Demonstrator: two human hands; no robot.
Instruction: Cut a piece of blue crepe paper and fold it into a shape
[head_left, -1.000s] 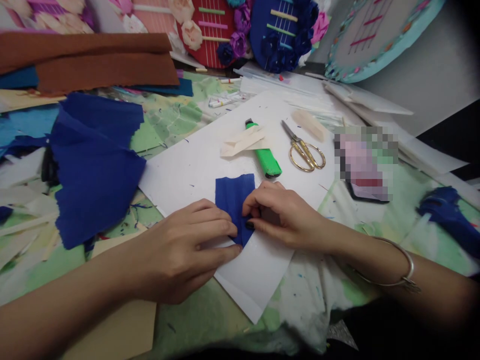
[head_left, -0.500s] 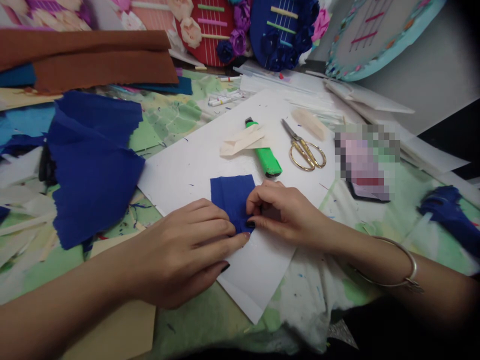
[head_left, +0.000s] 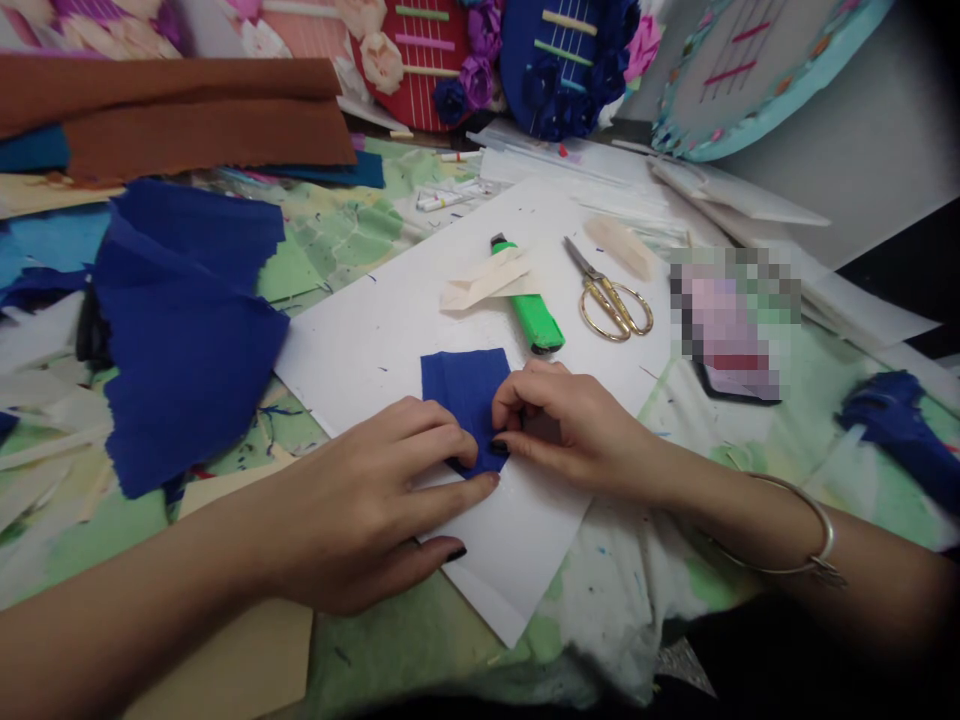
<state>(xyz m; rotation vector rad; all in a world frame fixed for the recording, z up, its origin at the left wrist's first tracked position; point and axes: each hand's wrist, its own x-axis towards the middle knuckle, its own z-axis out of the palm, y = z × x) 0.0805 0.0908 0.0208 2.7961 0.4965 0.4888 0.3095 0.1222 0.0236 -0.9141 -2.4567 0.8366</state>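
A small blue crepe paper piece (head_left: 466,385) lies on a white sheet (head_left: 367,345) before me, with a crease near its left side. My left hand (head_left: 375,500) rests over its lower left part, fingers stretched out and the index fingertip at its bottom edge; the thumb stands apart. At the lower right of the piece, my right hand (head_left: 577,425) pinches the edge between thumb and fingers. Beyond the hands lie a green box cutter (head_left: 536,318), with a cream paper strip (head_left: 487,280) across it, and gold-handled scissors (head_left: 606,298).
A large blue crepe paper sheet (head_left: 187,340) lies on the left, below brown crepe paper (head_left: 210,120). Decorated paper guitar shapes (head_left: 562,60) stand at the back. A blurred-out phone-like object (head_left: 731,340) and a blue crepe bundle (head_left: 892,425) are on the right.
My left hand's fingers have spread slightly, the middle fingers curling back and the thumb moving away a little. The right hand stays in place at the paper's edge.
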